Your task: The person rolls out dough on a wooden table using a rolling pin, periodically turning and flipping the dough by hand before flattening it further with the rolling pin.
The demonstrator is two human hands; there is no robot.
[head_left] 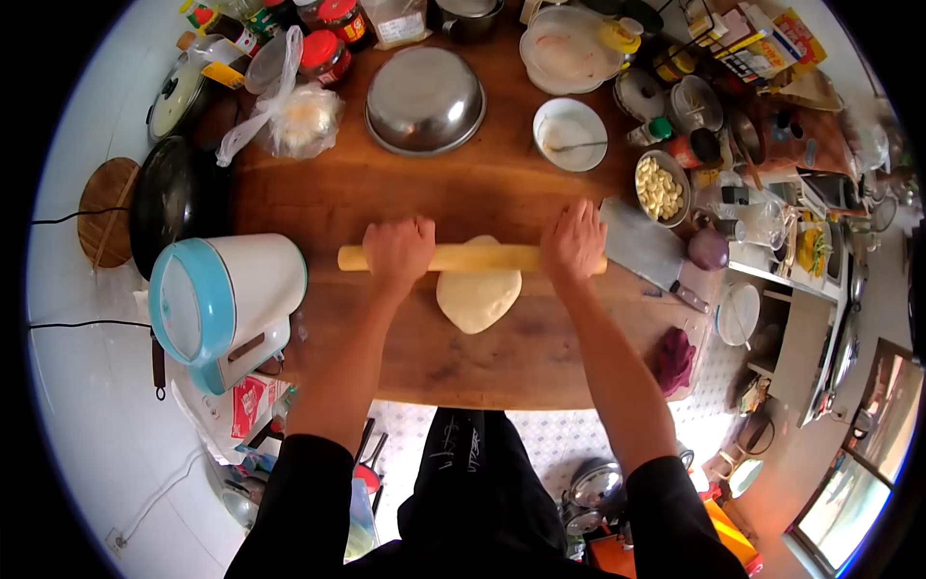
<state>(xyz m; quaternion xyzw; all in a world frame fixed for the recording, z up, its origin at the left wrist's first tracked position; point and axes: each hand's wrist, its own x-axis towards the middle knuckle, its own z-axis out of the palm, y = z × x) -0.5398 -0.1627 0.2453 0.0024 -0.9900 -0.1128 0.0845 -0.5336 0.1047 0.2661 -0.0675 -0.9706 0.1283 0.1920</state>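
Observation:
A flattened piece of dough [478, 301] lies on the wooden table [386, 372], its lower part rounded toward me. Across its upper part rests a pale wooden rolling pin [487, 258], which hides a strip of it. My left hand [399, 253] is closed around the pin's left end, fingers curled over. On the right end lies my right hand [575, 241], its fingers bent over the wood and gripping it. Just right of that hand is a cleaver [644, 246] with its wide blade flat on the table.
An upturned steel bowl [425, 100] and a white bowl with a spoon [570, 135] stand at the back. At left is a white-and-blue appliance [231, 299]. A bowl of garlic cloves [661, 188], an onion [708, 249] and a purple cloth [674, 360] sit at right.

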